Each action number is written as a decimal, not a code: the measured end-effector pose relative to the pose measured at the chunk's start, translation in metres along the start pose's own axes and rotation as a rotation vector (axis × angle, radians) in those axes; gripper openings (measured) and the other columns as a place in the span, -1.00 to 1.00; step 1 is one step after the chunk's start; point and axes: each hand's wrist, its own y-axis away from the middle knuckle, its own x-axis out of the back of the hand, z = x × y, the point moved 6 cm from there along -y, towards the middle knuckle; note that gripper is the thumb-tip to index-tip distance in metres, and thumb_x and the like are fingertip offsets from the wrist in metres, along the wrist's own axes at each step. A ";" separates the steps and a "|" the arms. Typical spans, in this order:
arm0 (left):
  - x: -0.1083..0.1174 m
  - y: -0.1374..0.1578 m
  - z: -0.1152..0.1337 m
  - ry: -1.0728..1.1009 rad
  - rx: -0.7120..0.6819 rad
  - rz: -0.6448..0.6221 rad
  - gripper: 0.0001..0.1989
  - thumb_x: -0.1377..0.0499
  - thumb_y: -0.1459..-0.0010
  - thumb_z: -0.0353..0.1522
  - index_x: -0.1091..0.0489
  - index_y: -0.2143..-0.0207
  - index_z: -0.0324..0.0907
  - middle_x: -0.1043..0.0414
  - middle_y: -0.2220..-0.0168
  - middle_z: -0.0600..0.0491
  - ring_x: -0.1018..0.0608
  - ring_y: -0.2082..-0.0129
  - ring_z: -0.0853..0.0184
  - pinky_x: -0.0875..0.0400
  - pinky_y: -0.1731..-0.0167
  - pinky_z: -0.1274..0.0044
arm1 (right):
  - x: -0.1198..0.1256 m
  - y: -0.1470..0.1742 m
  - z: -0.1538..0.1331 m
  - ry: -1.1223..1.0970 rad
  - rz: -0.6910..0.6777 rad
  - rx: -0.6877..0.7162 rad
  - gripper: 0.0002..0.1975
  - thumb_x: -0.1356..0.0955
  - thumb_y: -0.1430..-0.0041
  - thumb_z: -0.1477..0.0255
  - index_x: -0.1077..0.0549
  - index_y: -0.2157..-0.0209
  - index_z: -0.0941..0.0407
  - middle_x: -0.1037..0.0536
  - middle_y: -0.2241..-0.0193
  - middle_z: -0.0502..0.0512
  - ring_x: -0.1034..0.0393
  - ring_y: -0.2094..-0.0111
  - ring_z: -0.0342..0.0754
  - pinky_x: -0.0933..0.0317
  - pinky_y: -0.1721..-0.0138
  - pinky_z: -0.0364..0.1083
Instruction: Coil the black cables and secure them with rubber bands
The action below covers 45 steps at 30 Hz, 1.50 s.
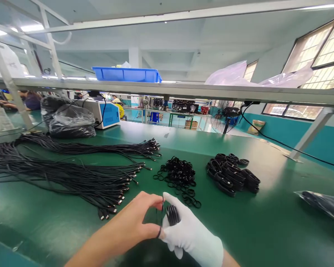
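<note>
My bare left hand [136, 218] holds a small black rubber band [159, 232], spread between its thumb and fingertips. My right hand [187, 230], in a white glove, is closed around a coiled black cable [172, 215]. The band is right beside the end of the coil, and the two hands touch or nearly touch. Just beyond them lies a heap of loose black bands [180, 171]. To the left, long straight black cables [72, 178] with metal plugs are spread in two bundles. Several coiled cables [232, 174] are piled to the right.
The green tabletop [281, 222] carries a black cable in a clear plastic bag [327, 204] at the right edge. Farther back left stand a stuffed plastic bag [72, 120] and a blue-and-white machine [108, 113]. Overhead, a shelf [183, 88] holds a blue bin [128, 75].
</note>
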 end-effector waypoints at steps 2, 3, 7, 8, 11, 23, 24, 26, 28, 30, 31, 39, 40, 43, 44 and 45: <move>-0.008 0.003 0.001 0.061 -0.003 -0.046 -0.42 -0.20 0.11 -0.40 -0.29 -0.05 0.02 -0.32 0.03 0.05 -0.34 0.02 0.20 -0.20 0.01 0.44 | -0.002 -0.003 0.010 0.046 -0.032 -0.021 0.18 -0.42 0.25 0.41 0.45 -0.23 0.21 -0.38 0.64 -0.14 -0.13 0.74 -0.22 -0.01 0.76 -0.25; -0.011 0.005 0.001 0.070 -0.001 -0.065 -0.41 -0.21 0.10 -0.40 -0.28 -0.06 0.03 -0.32 0.03 0.05 -0.34 0.03 0.20 -0.20 0.01 0.44 | -0.001 -0.004 0.013 0.078 -0.026 -0.025 0.21 -0.43 0.27 0.41 0.47 -0.23 0.21 -0.41 0.60 -0.09 -0.17 0.71 -0.21 -0.06 0.73 -0.23; -0.022 0.007 0.003 0.020 0.021 -0.070 -0.43 -0.22 0.10 -0.38 -0.29 -0.03 0.07 -0.33 0.12 0.08 -0.39 0.13 0.22 -0.25 0.10 0.46 | 0.005 -0.004 0.009 0.188 0.079 0.157 0.24 -0.47 0.37 0.42 0.32 -0.26 0.24 -0.45 0.19 0.24 -0.37 0.29 0.02 -0.27 0.24 -0.03; -0.024 0.006 0.002 -0.004 0.030 -0.064 -0.45 -0.23 0.11 -0.37 -0.30 -0.01 0.06 -0.33 0.15 0.08 -0.39 0.16 0.22 -0.26 0.13 0.46 | 0.004 -0.003 0.005 0.201 0.090 0.218 0.24 -0.48 0.38 0.42 0.30 -0.26 0.26 -0.41 0.12 0.28 -0.34 0.19 0.08 -0.22 0.12 0.00; -0.025 0.001 0.000 -0.108 0.055 -0.055 -0.54 -0.27 0.17 -0.31 -0.39 0.12 -0.03 -0.34 0.25 0.06 -0.40 0.25 0.19 -0.29 0.27 0.48 | 0.000 0.001 0.000 0.246 0.084 0.265 0.26 -0.48 0.34 0.42 0.38 -0.26 0.27 -0.42 0.14 0.25 -0.32 0.17 0.11 -0.16 0.06 0.03; 0.003 -0.007 -0.019 0.140 0.091 -0.033 -0.75 -0.01 -0.13 -0.27 -0.43 0.39 -0.17 -0.51 0.37 0.11 -0.45 0.32 0.30 -0.23 0.32 0.55 | -0.010 0.001 -0.003 -0.126 -0.109 0.013 -0.67 -0.28 0.28 0.59 -0.21 0.36 0.09 -0.26 0.67 -0.20 -0.06 0.76 -0.28 0.09 0.74 -0.25; 0.001 -0.004 -0.017 0.135 0.087 -0.007 -0.75 0.00 -0.14 -0.26 -0.42 0.41 -0.17 -0.49 0.38 0.11 -0.45 0.32 0.29 -0.24 0.32 0.54 | -0.012 0.000 -0.003 -0.170 -0.152 0.014 -0.65 -0.29 0.31 0.62 -0.21 0.36 0.10 -0.28 0.64 -0.19 -0.09 0.75 -0.29 0.04 0.74 -0.25; -0.006 0.003 -0.012 0.054 0.088 0.076 -0.74 0.02 -0.16 -0.26 -0.40 0.43 -0.14 -0.46 0.40 0.10 -0.45 0.33 0.28 -0.25 0.32 0.52 | -0.009 -0.001 -0.003 -0.203 -0.124 0.020 -0.62 -0.28 0.35 0.65 -0.20 0.37 0.10 -0.26 0.59 -0.20 -0.11 0.74 -0.30 0.00 0.73 -0.24; -0.015 0.014 -0.003 -0.133 0.055 0.171 -0.75 0.02 -0.16 -0.26 -0.43 0.40 -0.10 -0.46 0.39 0.05 -0.44 0.35 0.24 -0.25 0.34 0.49 | -0.001 -0.001 -0.005 -0.153 -0.013 0.051 -0.61 -0.25 0.37 0.66 -0.17 0.39 0.09 -0.19 0.62 -0.22 -0.05 0.73 -0.31 0.05 0.74 -0.25; -0.028 0.024 0.009 -0.328 -0.032 0.214 -0.75 0.01 -0.15 -0.30 -0.46 0.39 -0.06 -0.46 0.40 0.00 -0.43 0.36 0.19 -0.23 0.39 0.47 | 0.007 0.003 -0.012 -0.056 0.050 0.121 -0.63 -0.24 0.36 0.67 -0.17 0.40 0.09 -0.13 0.64 -0.23 0.01 0.70 -0.32 0.10 0.72 -0.26; -0.034 0.027 0.013 -0.386 -0.070 0.206 -0.75 0.01 -0.14 -0.32 -0.48 0.39 -0.06 -0.47 0.41 -0.03 -0.43 0.37 0.17 -0.22 0.42 0.46 | 0.009 0.007 -0.017 -0.006 0.044 0.156 -0.64 -0.24 0.35 0.68 -0.19 0.40 0.09 -0.12 0.64 -0.23 0.02 0.67 -0.33 0.12 0.70 -0.27; -0.032 0.009 -0.005 -0.092 0.125 -0.089 -0.68 0.06 -0.12 -0.38 -0.38 0.59 -0.14 -0.46 0.51 0.10 -0.45 0.47 0.31 -0.24 0.44 0.54 | -0.014 0.019 -0.019 -0.449 -0.450 0.230 -0.43 -0.50 0.37 0.55 -0.21 0.27 0.08 -0.45 0.37 -0.01 -0.27 0.68 -0.25 -0.07 0.76 -0.28; -0.028 0.006 -0.005 0.003 0.133 -0.093 -0.72 0.04 -0.11 -0.37 -0.39 0.56 -0.15 -0.46 0.50 0.11 -0.43 0.48 0.33 -0.24 0.46 0.55 | -0.015 0.017 -0.018 -0.521 -0.475 0.272 -0.43 -0.52 0.36 0.51 -0.19 0.29 0.08 -0.47 0.36 0.01 -0.28 0.70 -0.25 -0.05 0.77 -0.29; -0.018 0.001 0.001 0.332 0.081 0.010 -0.90 -0.09 -0.03 -0.39 -0.39 0.41 -0.19 -0.44 0.45 0.13 -0.41 0.47 0.39 -0.27 0.46 0.60 | -0.012 0.011 -0.017 -0.630 -0.545 0.381 -0.50 -0.48 0.20 0.46 -0.16 0.26 0.07 -0.49 0.53 -0.04 -0.24 0.75 -0.26 -0.04 0.77 -0.31; -0.016 0.000 0.004 0.423 0.048 0.058 -0.91 -0.13 -0.01 -0.40 -0.39 0.39 -0.20 -0.44 0.44 0.13 -0.41 0.45 0.41 -0.27 0.44 0.61 | -0.011 0.010 -0.016 -0.633 -0.568 0.392 -0.52 -0.46 0.16 0.46 -0.16 0.24 0.07 -0.48 0.58 -0.05 -0.24 0.75 -0.25 -0.06 0.76 -0.32; -0.016 -0.001 0.007 0.496 0.017 0.099 -0.93 -0.15 0.00 -0.41 -0.38 0.39 -0.21 -0.43 0.44 0.13 -0.41 0.44 0.41 -0.28 0.41 0.61 | -0.010 0.009 -0.015 -0.629 -0.584 0.390 -0.53 -0.45 0.13 0.46 -0.15 0.22 0.07 -0.48 0.61 -0.05 -0.25 0.74 -0.24 -0.08 0.75 -0.32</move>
